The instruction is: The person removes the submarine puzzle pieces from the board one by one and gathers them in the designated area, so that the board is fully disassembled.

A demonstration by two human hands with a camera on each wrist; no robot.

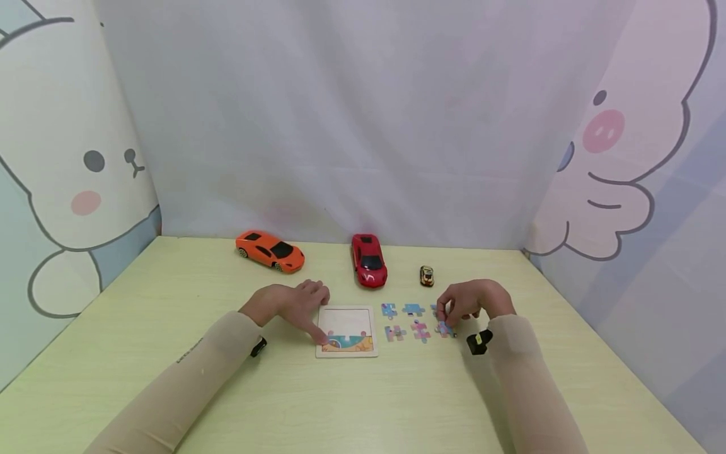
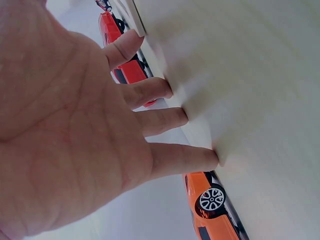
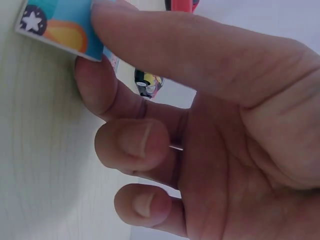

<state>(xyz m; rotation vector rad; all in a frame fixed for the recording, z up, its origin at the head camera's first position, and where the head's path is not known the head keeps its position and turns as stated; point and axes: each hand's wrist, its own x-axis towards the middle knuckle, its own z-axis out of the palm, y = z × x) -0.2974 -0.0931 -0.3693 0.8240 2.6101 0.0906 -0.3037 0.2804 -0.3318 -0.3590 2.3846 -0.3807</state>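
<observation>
A square puzzle board (image 1: 347, 355) with a pale rim lies mid-table. Its lower part bears a teal and orange picture; the upper part is white. My left hand (image 1: 295, 307) rests at the board's left side, fingers spread and fairly straight, thumb over the lower left corner. In the left wrist view, the left palm (image 2: 75, 115) shows nothing held. My right hand (image 1: 475, 299) pinches a puzzle piece (image 3: 62, 27), blue with an orange patch and a white star, between thumb and index finger. Its other fingers are curled. Fingers partly cover another piece at the back right.
Loose puzzle pieces (image 1: 421, 331) lie in two rows right of the board. Behind stand an orange toy car (image 1: 271, 251), a red toy car (image 1: 370, 261) and a small yellow-black toy car (image 1: 427, 276). A pale curtain (image 1: 363, 126) hangs behind the table.
</observation>
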